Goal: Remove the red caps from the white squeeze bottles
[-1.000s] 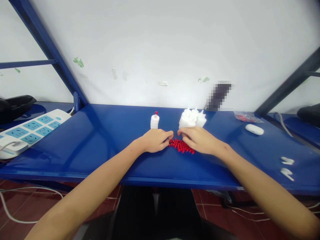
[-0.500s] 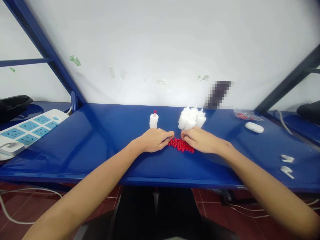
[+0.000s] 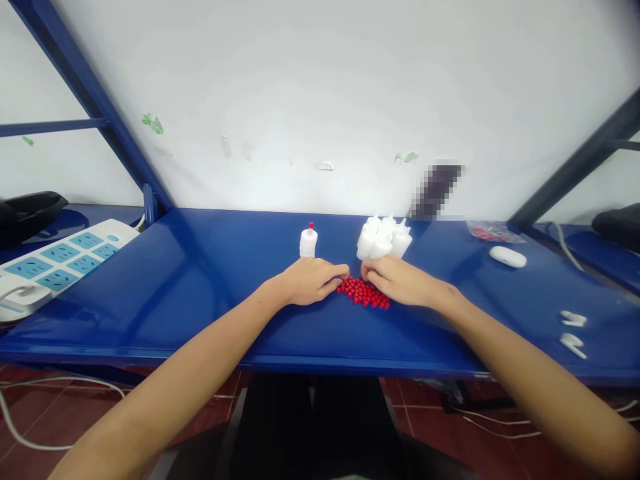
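Note:
Small red caps (image 3: 365, 293) lie in a loose pile on the blue table. At the pile's left edge is my left hand (image 3: 313, 280), its thumb and index finger apart at the tips, holding nothing visible. My right hand (image 3: 395, 277) rests at the upper right of the pile with its fingers curled; whatever its fingertips hold, if anything, is hidden. Behind my left hand stands a white bottle (image 3: 308, 244) with a red cap on its tip. Several white bottles (image 3: 377, 238) without red caps stand grouped just behind my right hand.
On the blue table (image 3: 210, 267), a clear bag (image 3: 493, 232) with red pieces and a white case (image 3: 508, 257) lie at the back right. Two white earphones (image 3: 573, 333) are near the right front. A power strip (image 3: 65, 260) is on the left. A wall rises behind.
The view has shifted slightly. Both hands stay at the pile in nearly the same pose.

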`<control>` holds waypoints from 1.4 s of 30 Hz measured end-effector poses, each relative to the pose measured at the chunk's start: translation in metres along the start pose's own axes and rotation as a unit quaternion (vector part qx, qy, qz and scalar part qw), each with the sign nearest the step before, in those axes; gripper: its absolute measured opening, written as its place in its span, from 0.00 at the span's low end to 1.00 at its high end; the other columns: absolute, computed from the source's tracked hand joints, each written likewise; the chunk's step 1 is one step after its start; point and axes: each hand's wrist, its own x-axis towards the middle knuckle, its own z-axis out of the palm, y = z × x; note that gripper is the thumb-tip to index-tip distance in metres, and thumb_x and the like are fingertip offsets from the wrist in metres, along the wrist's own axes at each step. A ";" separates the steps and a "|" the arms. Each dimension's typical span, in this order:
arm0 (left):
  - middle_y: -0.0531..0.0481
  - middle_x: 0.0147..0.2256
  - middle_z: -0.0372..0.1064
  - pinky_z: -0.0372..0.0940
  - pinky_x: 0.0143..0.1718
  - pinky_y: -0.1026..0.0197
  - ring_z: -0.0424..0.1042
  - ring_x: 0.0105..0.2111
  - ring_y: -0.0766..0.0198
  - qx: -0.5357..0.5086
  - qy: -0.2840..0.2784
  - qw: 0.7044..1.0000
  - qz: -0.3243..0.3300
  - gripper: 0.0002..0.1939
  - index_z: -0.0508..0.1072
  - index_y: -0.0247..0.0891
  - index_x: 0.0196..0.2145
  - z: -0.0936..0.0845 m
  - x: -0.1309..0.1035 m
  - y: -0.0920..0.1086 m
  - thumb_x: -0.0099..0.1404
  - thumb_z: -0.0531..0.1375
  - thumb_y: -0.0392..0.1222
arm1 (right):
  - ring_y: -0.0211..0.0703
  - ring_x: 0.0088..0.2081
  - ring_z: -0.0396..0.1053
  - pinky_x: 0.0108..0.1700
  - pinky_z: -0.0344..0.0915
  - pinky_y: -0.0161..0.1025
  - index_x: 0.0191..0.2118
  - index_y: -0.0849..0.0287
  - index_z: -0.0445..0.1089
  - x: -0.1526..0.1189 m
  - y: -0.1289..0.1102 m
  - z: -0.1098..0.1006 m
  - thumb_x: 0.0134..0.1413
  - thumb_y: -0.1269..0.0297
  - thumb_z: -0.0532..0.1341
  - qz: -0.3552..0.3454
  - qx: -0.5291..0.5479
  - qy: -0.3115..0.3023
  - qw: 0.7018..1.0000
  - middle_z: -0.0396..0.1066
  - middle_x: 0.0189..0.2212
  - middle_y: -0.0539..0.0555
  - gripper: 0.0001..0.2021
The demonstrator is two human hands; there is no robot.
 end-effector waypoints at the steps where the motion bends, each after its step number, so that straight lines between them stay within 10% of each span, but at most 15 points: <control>1: 0.52 0.33 0.73 0.58 0.31 0.61 0.72 0.31 0.61 -0.001 -0.001 1.000 0.000 0.08 0.66 0.42 0.43 0.000 0.000 0.000 0.74 0.48 0.39 | 0.38 0.25 0.65 0.30 0.57 0.36 0.30 0.58 0.66 0.001 0.001 0.002 0.61 0.74 0.49 0.002 -0.005 0.010 1.000 0.67 0.23 0.50 0.13; 10: 0.50 0.33 0.74 0.57 0.29 0.60 0.71 0.29 0.61 0.108 0.035 0.993 0.014 0.11 0.67 0.39 0.45 -0.003 -0.002 0.001 0.73 0.46 0.36 | 0.44 0.36 0.69 0.42 0.63 0.42 0.39 0.60 0.71 0.007 -0.009 0.016 0.70 0.63 0.46 -0.043 0.024 0.073 0.996 0.72 0.35 0.56 0.17; 20: 0.41 0.49 0.64 0.64 0.50 0.51 0.65 0.49 0.53 0.035 0.415 0.899 -0.136 0.19 0.62 0.38 0.56 -0.012 -0.009 -0.017 0.68 0.53 0.43 | 0.44 0.38 0.68 0.47 0.63 0.45 0.38 0.60 0.72 0.010 -0.017 0.018 0.71 0.61 0.45 -0.082 0.067 0.054 0.993 0.71 0.36 0.56 0.20; 26: 0.44 0.44 0.67 0.65 0.45 0.56 0.69 0.43 0.57 -0.108 0.322 0.918 -0.205 0.19 0.61 0.37 0.53 0.004 -0.002 -0.033 0.67 0.55 0.46 | 0.44 0.37 0.69 0.46 0.64 0.44 0.37 0.59 0.71 0.008 -0.016 0.017 0.72 0.61 0.44 -0.096 0.079 0.044 0.991 0.72 0.35 0.56 0.20; 32: 0.55 0.32 0.66 0.62 0.33 0.64 0.66 0.29 0.67 -0.238 0.252 0.921 -0.175 0.10 0.59 0.40 0.46 0.006 0.002 -0.029 0.67 0.52 0.42 | 0.46 0.42 0.71 0.48 0.66 0.45 0.49 0.57 0.69 0.005 -0.014 0.019 0.70 0.59 0.49 -0.080 0.092 0.167 0.978 0.73 0.41 0.57 0.14; 42: 0.51 0.33 0.71 0.61 0.32 0.62 0.69 0.28 0.63 -0.021 0.227 0.972 -0.059 0.10 0.63 0.40 0.42 0.005 0.002 0.004 0.61 0.53 0.40 | 0.38 0.28 0.65 0.34 0.64 0.37 0.47 0.56 0.62 0.005 -0.015 0.024 0.63 0.56 0.60 -0.071 0.141 0.230 0.960 0.67 0.28 0.48 0.12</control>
